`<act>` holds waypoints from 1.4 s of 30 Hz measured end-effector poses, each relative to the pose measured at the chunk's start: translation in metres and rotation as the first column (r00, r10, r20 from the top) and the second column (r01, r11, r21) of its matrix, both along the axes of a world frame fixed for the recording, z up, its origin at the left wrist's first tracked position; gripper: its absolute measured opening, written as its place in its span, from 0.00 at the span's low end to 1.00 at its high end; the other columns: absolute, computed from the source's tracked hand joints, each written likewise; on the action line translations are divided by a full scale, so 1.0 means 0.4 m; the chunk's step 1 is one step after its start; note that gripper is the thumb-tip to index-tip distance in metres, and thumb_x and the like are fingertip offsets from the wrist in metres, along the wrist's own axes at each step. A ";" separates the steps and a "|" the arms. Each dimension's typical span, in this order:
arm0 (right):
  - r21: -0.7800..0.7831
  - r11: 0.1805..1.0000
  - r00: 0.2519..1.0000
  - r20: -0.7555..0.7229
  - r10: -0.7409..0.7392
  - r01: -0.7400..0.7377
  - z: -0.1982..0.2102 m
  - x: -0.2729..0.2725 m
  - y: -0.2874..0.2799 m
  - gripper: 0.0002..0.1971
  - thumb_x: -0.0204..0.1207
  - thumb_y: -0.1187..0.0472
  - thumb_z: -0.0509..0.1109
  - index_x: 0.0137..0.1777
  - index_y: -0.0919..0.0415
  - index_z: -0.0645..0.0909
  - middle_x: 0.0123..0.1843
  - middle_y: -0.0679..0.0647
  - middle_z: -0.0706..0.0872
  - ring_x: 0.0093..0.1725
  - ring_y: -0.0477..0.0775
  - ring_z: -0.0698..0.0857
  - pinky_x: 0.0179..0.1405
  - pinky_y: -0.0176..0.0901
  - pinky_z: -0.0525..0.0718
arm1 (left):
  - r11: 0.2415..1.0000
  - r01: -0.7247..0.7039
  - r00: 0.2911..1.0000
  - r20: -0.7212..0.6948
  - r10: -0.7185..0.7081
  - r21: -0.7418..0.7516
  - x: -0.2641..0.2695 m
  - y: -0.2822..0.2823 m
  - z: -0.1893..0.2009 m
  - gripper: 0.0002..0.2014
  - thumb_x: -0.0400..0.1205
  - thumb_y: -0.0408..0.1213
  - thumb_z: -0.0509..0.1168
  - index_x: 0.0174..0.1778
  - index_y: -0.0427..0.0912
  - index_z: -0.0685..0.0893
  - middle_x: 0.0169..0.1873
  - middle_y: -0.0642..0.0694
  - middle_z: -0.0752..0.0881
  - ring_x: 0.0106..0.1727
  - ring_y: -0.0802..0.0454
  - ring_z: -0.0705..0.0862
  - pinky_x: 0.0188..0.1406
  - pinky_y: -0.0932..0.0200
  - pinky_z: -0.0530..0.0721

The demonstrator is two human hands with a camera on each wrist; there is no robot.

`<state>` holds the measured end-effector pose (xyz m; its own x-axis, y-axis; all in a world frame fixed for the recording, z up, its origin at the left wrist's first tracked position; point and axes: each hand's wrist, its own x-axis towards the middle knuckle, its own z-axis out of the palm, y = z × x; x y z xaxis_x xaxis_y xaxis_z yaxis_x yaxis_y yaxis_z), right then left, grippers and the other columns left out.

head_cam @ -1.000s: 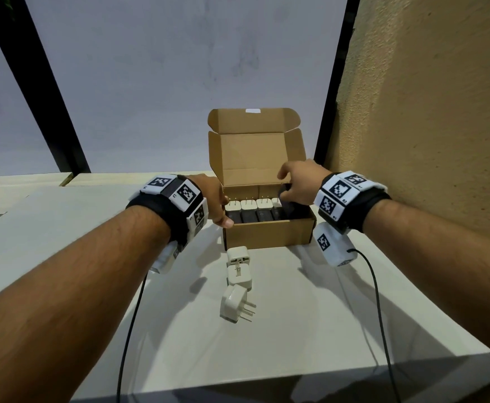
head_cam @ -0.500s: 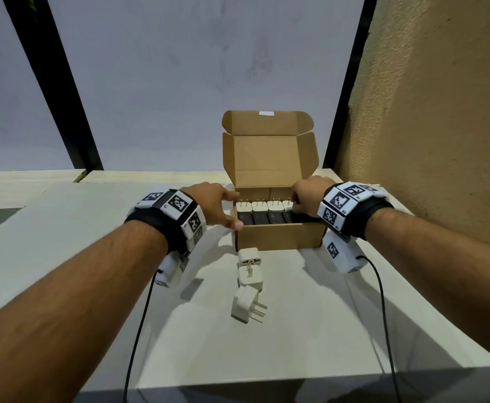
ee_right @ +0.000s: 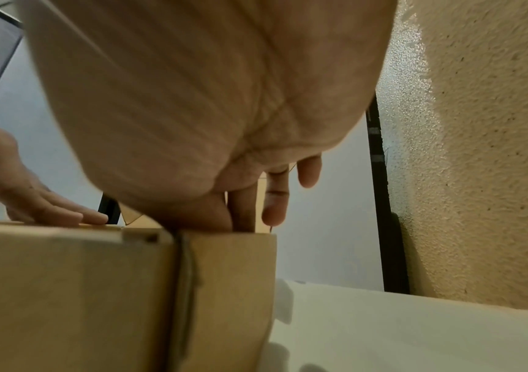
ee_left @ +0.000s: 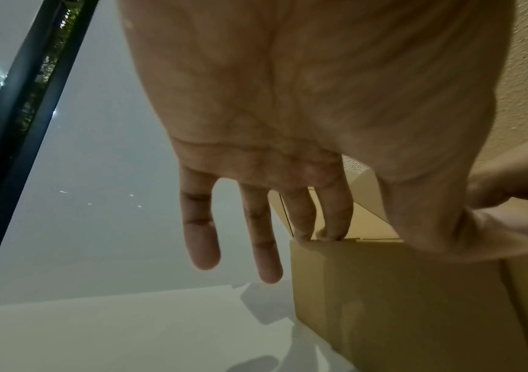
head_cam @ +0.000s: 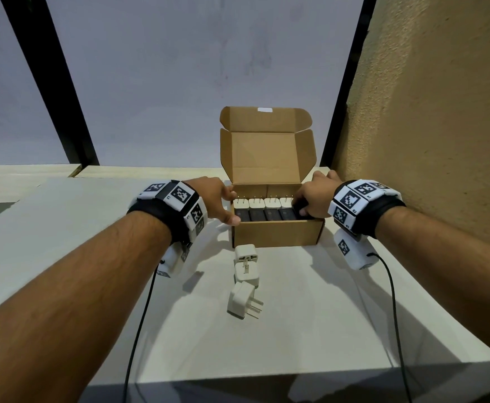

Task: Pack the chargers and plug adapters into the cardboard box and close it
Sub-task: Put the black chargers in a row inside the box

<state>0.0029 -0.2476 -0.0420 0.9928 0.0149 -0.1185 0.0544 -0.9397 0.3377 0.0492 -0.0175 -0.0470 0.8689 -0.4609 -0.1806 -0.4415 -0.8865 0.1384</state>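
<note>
An open cardboard box [head_cam: 277, 232] stands on the table with its lid upright. Inside lie a row of white plug adapters [head_cam: 264, 202] and a row of black chargers [head_cam: 264, 214]. My left hand [head_cam: 232, 207] rests with straight fingers on the box's left rim; in the left wrist view two fingertips [ee_left: 329, 234] touch the rim of the box [ee_left: 399, 302]. My right hand [head_cam: 305, 206] reaches into the right end and pinches a black charger [head_cam: 299, 203]. Its fingers [ee_right: 243, 214] dip behind the box wall [ee_right: 65, 289]. Three white plug adapters [head_cam: 246, 253] [head_cam: 246, 271] [head_cam: 242, 299] lie in front of the box.
The white table [head_cam: 339, 315] ends at a front edge near me. A rough tan wall [head_cam: 441, 141] stands close on the right of the box. Black window posts [head_cam: 342, 97] rise behind. Wrist cables [head_cam: 139, 330] hang over the table.
My right hand has lowered the black charger into the right end of the box. The left hand has stayed at the left rim. The view has shifted slightly.
</note>
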 end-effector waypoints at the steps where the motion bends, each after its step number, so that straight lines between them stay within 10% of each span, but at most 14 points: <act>1: 0.001 1.000 1.000 -0.007 0.009 -0.009 0.000 0.002 -0.001 0.18 0.79 0.48 0.66 0.68 0.42 0.80 0.59 0.54 0.84 0.68 0.58 0.69 0.65 0.55 0.64 | 1.000 -0.005 1.000 0.002 0.005 -0.003 0.001 0.000 -0.001 0.39 0.71 0.62 0.72 0.77 0.52 0.72 0.79 0.61 0.65 0.78 0.50 0.70 0.74 0.48 0.67; 16: 0.077 0.997 0.999 -0.046 0.020 -0.017 -0.007 -0.026 -0.025 0.18 0.84 0.49 0.57 0.71 0.38 0.78 0.59 0.48 0.83 0.68 0.56 0.67 0.64 0.54 0.62 | 1.000 0.006 1.000 -0.008 -0.006 0.018 -0.006 0.008 0.007 0.40 0.71 0.64 0.70 0.78 0.56 0.70 0.79 0.64 0.64 0.78 0.51 0.70 0.75 0.47 0.67; 21: 0.153 0.988 1.000 0.025 -0.002 -0.002 0.003 -0.003 -0.032 0.19 0.84 0.58 0.57 0.71 0.45 0.78 0.43 0.43 0.74 0.64 0.57 0.67 0.68 0.52 0.61 | 0.999 0.005 1.000 -0.004 -0.005 0.032 -0.003 0.007 0.005 0.40 0.70 0.66 0.70 0.78 0.56 0.70 0.79 0.63 0.66 0.77 0.50 0.71 0.75 0.46 0.68; 25: 0.174 0.983 0.998 -0.008 -0.058 0.059 -0.042 0.047 -0.034 0.19 0.81 0.56 0.57 0.68 0.40 0.79 0.63 0.56 0.78 0.69 0.62 0.66 0.67 0.57 0.62 | 0.999 0.018 1.000 -0.019 -0.017 0.032 -0.003 0.002 0.009 0.41 0.70 0.65 0.69 0.79 0.54 0.70 0.79 0.59 0.66 0.77 0.50 0.71 0.75 0.48 0.67; 33: 0.226 0.969 0.995 -0.004 -0.104 0.102 -0.057 0.054 -0.052 0.22 0.75 0.56 0.56 0.70 0.45 0.71 0.66 0.55 0.80 0.70 0.64 0.68 0.68 0.58 0.61 | 1.000 0.001 1.000 -0.020 -0.001 0.005 -0.005 0.005 0.007 0.40 0.70 0.64 0.70 0.78 0.55 0.71 0.78 0.60 0.69 0.76 0.50 0.72 0.74 0.50 0.67; 38: 0.277 0.961 0.996 0.090 -0.019 -0.007 0.001 -0.001 0.005 0.25 0.79 0.60 0.59 0.76 0.49 0.68 0.64 0.56 0.83 0.71 0.58 0.70 0.70 0.54 0.63 | 1.000 -0.007 1.000 -0.015 0.007 0.002 -0.021 0.007 0.011 0.40 0.71 0.65 0.69 0.78 0.55 0.70 0.76 0.56 0.72 0.74 0.48 0.74 0.72 0.49 0.69; 42: 0.518 0.802 0.954 0.122 0.274 -0.297 0.029 -0.137 0.111 0.14 0.78 0.58 0.67 0.64 0.50 0.81 0.53 0.46 0.87 0.55 0.49 0.83 0.56 0.43 0.80 | 0.999 -0.003 1.000 0.020 0.002 0.036 -0.032 0.013 0.015 0.40 0.70 0.68 0.67 0.78 0.57 0.71 0.76 0.56 0.74 0.74 0.48 0.75 0.70 0.49 0.70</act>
